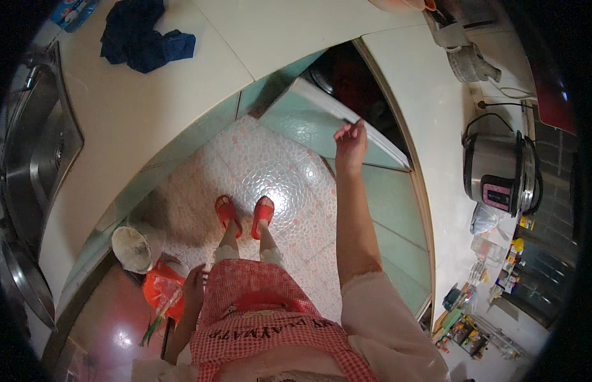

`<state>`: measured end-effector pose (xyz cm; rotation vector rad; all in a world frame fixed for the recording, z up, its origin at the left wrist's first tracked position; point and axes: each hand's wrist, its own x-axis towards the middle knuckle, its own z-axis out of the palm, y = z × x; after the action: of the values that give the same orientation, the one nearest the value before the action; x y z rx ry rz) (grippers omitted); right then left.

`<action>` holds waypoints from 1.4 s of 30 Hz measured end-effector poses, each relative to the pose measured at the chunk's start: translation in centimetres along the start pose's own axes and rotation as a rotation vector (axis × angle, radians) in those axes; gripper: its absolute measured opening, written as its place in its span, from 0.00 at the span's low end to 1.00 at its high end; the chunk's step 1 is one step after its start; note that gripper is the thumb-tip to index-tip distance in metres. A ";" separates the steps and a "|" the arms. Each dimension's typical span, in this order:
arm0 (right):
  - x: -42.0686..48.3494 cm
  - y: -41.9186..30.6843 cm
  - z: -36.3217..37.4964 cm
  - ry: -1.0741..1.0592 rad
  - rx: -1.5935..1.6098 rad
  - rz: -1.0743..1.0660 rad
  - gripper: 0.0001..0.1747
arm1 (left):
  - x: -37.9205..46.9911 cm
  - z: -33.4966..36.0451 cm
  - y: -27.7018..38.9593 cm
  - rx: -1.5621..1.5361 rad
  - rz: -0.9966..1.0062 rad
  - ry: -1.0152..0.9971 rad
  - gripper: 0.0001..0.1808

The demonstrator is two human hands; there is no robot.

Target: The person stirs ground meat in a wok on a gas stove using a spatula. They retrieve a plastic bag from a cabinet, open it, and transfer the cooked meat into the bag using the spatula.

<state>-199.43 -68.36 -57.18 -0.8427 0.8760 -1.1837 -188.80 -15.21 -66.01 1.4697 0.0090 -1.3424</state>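
My right hand (351, 139) is raised at the top edge of a pale green cabinet door (300, 122), its fingers curled by the white edge near a small dark handle. Whether the fingers grip it is hard to tell. The door stands ajar, and dark, rounded objects show dimly in the cabinet opening (358, 83). My left hand (195, 281) hangs low beside the red checked apron (257, 305), close to an orange plastic bag (164, 291) with green stalks poking out. Its fingers are partly in shadow.
A white bin (133, 246) stands at the left. The pale countertop (219, 62) bears a dark blue cloth (143, 40); a steel sink (42, 143) lies farther left. On the right counter are an electric pressure cooker (491, 174), a stone mortar (468, 64) and several bottles. Red slippers (263, 215) are on the tiled floor.
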 end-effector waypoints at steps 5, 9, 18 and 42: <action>-8.5 -1.2 -2.4 0.125 -0.214 0.228 0.16 | 6.7 5.9 5.8 0.167 0.133 -0.037 0.19; -14.1 -2.9 -4.8 0.230 -0.353 0.261 0.16 | 6.3 11.5 10.6 0.257 0.304 -0.120 0.21; -18.9 -7.9 -11.3 0.350 -0.994 0.320 0.20 | 5.5 9.2 8.2 0.281 0.148 -0.243 0.20; -16.4 -8.6 -11.2 0.363 -1.314 -0.016 0.44 | 14.6 18.8 12.9 0.509 0.069 -0.470 0.22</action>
<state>-215.52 -54.75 -52.16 -1.6774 2.0122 -0.6610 -188.63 -42.14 -63.25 1.5030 -0.7262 -1.6805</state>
